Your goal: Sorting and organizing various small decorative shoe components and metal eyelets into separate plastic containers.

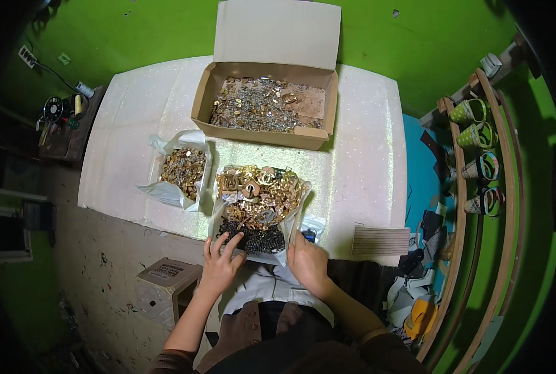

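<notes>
A white plastic bag (301,210), opened wide, lies at the table's near edge in front of me. Shiny gold-coloured metal pieces (268,194) fill its far part, and small black pieces (262,241) are heaped in the near part. My left hand (222,258) rests over the black pieces with its fingers spread. At the bag's near right corner, my right hand (309,265) is closed on the plastic edge. Beyond the bag stands a cardboard box (259,136) with its lid up, holding many small silver and gold pieces. A second plastic bag (162,192) of mixed pieces sits to the left.
The pale glittery table (365,149) carries a striped sheet (380,241) and a small packet (311,232) at the right. A wooden rack (458,249) with hanging patterned items (475,136) stands further right. Below the table's left edge is a carton (169,274). A cluttered side table (72,140) stands far left.
</notes>
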Tool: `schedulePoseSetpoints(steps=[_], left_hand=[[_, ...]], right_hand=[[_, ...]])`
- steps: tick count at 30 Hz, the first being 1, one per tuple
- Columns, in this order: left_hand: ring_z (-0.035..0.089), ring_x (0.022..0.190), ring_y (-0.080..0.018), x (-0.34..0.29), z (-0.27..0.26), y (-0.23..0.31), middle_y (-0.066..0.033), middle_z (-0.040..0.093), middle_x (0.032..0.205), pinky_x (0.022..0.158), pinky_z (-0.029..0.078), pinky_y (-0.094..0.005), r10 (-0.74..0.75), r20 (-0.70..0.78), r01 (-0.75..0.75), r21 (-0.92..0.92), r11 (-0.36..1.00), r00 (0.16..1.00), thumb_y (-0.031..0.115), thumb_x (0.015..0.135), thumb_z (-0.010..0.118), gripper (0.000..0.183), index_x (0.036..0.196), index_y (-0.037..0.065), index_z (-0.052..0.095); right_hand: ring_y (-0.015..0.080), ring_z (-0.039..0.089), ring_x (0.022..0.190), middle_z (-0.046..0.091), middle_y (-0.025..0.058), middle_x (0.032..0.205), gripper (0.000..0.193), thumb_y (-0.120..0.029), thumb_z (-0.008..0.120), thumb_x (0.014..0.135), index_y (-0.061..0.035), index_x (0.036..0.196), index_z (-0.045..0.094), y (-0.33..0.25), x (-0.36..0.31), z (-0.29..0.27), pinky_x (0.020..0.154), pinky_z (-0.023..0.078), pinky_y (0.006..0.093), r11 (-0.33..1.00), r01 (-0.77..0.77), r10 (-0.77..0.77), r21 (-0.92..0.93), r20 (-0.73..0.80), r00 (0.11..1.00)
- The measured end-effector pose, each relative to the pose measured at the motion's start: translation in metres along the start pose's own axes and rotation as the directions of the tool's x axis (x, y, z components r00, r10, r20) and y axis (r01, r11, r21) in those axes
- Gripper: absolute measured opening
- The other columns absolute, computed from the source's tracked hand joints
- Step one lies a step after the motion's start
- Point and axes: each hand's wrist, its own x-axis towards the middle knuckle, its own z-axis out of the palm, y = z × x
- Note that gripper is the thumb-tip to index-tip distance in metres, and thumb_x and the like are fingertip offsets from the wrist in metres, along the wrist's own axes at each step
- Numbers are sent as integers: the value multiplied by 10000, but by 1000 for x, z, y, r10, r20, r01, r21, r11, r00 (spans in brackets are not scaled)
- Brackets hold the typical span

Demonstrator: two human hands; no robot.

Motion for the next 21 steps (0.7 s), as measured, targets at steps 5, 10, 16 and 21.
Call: schedulePoseSetpoints(steps=[5,10,16,21], left_hand=[[350,1243,-278,5,-2,-1,-31,450,1330,1038,218,-534,-56,-45,53,-46,998,997,225,751,647,79,806,169,649],[346,1248,-267,15,-12,-12,-32,447,1335,1048,218,-511,17,68,-11,-85,996,998,206,763,631,51,774,157,639],[340,1255,-260,20,-17,-17,-12,462,1324,1061,218,-477,93,135,-78,-113,990,986,197,755,625,80,716,127,631],[349,1240,-226,19,-20,-14,38,482,1296,1057,219,-458,138,130,-115,-164,980,982,197,768,621,101,697,129,642]], right_hand=[[304,605,580,604,119,634,293,-193,571,827,0,1048,572,9,5,-6,542,471,412,998,-52,49,48,53,997],[280,600,682,599,97,705,302,-185,581,826,-7,1070,582,22,35,-18,627,467,389,966,-174,184,193,-39,982],[294,583,863,607,120,902,277,-154,536,851,-13,1084,588,21,119,-35,770,460,385,979,144,-102,147,-259,960],[325,580,888,619,139,949,243,-173,498,879,-30,1035,616,9,156,-19,800,457,405,958,142,-129,248,-66,989]])
